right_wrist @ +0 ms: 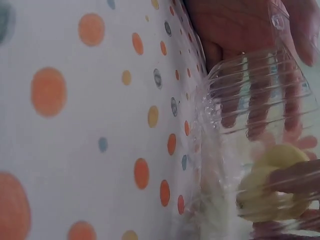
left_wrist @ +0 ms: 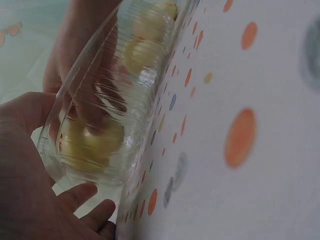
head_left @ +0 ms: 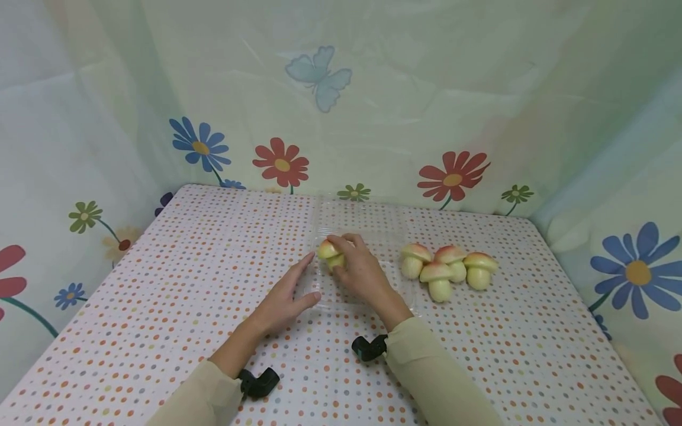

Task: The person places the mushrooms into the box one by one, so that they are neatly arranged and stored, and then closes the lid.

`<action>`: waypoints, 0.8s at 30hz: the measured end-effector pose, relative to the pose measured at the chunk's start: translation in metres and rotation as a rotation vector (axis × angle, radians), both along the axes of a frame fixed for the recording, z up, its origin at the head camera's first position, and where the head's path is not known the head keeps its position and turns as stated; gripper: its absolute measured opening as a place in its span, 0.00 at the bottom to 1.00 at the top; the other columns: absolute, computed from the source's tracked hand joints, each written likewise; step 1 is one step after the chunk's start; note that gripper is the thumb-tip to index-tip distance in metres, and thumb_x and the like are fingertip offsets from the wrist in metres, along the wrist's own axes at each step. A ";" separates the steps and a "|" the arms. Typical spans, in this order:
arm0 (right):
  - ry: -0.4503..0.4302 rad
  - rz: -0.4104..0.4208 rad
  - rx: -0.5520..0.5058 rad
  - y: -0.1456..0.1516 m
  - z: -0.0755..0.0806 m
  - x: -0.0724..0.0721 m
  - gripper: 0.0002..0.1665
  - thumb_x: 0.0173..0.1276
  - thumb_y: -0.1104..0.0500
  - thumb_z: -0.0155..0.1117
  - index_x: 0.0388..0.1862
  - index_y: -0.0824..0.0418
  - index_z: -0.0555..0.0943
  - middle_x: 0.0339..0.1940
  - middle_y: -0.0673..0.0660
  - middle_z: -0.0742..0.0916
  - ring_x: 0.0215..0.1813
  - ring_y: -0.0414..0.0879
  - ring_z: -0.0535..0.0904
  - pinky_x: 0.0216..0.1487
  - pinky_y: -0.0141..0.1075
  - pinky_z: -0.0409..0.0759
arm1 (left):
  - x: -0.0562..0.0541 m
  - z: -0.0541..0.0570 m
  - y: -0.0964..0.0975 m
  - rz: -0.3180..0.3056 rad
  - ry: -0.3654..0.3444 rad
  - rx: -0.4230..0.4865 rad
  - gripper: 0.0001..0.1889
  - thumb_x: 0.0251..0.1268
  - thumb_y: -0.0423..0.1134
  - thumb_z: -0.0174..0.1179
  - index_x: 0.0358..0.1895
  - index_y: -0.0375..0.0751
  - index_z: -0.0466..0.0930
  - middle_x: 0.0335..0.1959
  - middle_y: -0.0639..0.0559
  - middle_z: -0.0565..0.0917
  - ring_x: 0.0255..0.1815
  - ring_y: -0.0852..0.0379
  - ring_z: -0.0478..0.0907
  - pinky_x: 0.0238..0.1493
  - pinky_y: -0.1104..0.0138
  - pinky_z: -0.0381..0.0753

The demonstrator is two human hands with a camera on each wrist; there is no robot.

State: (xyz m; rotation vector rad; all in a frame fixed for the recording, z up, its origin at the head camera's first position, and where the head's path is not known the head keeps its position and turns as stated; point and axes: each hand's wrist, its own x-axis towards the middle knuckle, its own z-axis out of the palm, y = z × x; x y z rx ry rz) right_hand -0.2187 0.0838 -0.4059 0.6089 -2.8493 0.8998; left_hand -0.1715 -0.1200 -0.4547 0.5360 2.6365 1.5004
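Note:
A clear plastic clamshell box (head_left: 333, 303) sits on the table, its hinged lid (head_left: 367, 216) laid back behind it. Inside the box, at its left side, my right hand (head_left: 364, 272) holds a toy mushroom (head_left: 330, 253) with a yellow stem and a reddish-yellow cap, fingers and thumb around it. The mushroom shows blurred through the ribbed wall in the left wrist view (left_wrist: 95, 145). My left hand (head_left: 282, 302) is at the left edge of the box, fingers extended and thumb near the front rim. Its palm holds no object.
Several more toy mushrooms (head_left: 439, 281) stand in a close group just right of the box. Under everything lies a dotted tablecloth (head_left: 213, 266). A flowered curtain (head_left: 373, 136) hangs behind the table and along both sides.

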 end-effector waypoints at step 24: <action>-0.006 -0.003 0.087 -0.010 -0.004 0.002 0.37 0.71 0.62 0.68 0.78 0.49 0.71 0.72 0.65 0.72 0.47 0.55 0.83 0.45 0.46 0.85 | 0.000 0.000 0.001 -0.006 0.026 -0.016 0.44 0.74 0.50 0.59 0.86 0.56 0.45 0.86 0.47 0.51 0.85 0.42 0.51 0.82 0.42 0.52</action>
